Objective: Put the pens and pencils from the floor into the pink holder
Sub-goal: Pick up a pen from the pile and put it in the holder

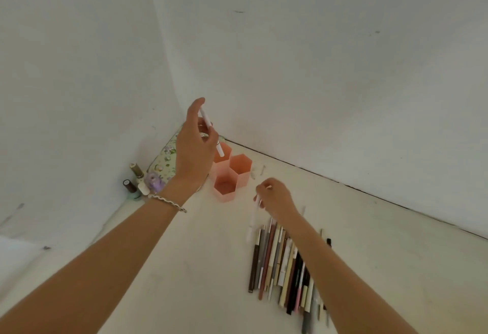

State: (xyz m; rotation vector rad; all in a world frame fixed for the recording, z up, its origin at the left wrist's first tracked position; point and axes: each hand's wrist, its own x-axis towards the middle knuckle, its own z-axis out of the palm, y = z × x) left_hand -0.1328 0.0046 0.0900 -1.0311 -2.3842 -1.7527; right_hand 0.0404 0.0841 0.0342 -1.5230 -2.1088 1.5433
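Currently both hands are occupied and well apart. My left hand (194, 148) grips a white pen (207, 122), held tilted, with its lower tip over the far cell of the pink holder (241, 175). The holder stands on the floor (184, 267) near the corner, its three hexagonal cells open upward. My right hand (276, 197) pinches a second white pen (253, 214) by its upper end. Whether that pen's lower end touches the floor, I cannot tell. The pile of pens and pencils (280, 262) lies beside my right forearm, near the holder but apart from it. I judge the step in hand to be dropping the left pen, with the right-hand pick running alongside it. The task looks early, since the pile is large and the near cell shows nothing inside. The next move calls for bringing the left pen nearer upright, centring it over the cell mouth, and releasing it low enough to miss the rim. Room is tight behind the holder, where the wall (317, 69) meets the floor. A floral pouch (163, 159) sits just beside the holder on the left, with small bottles (133, 180) beyond it. Bare floor between pile and holder gives the right hand an unobstructed path.
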